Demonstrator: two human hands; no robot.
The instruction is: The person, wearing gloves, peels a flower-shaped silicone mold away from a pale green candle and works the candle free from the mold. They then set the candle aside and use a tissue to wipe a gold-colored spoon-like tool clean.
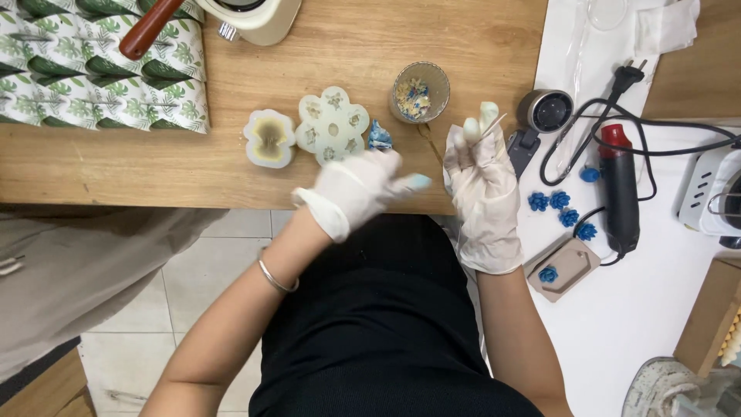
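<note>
Our right hand (485, 193) pinching thin stick (494, 123); left hand (359, 189) blurred, grip unclear. Risk: we knock flower mould (333, 123) off bench (231, 174) edge.

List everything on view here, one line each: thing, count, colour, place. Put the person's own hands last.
flower-shaped mould: 1, pale green-white, on the wooden table, centre
small mould: 1, white with a yellowish hollow, left of the flower-shaped mould
cup of bits: 1, grey, holding yellow and blue scraps, right of the moulds
blue flower pieces: about 6, blue, on the white surface at right
heat gun: 1, black with red end, on the white surface, corded
leaf-print boxes: several, green and white, top left
wooden table: 1, light brown
left hand: white glove, blurred, below the moulds; silver bangle on the wrist
right hand: white glove, raised, pinching a thin stick
</note>
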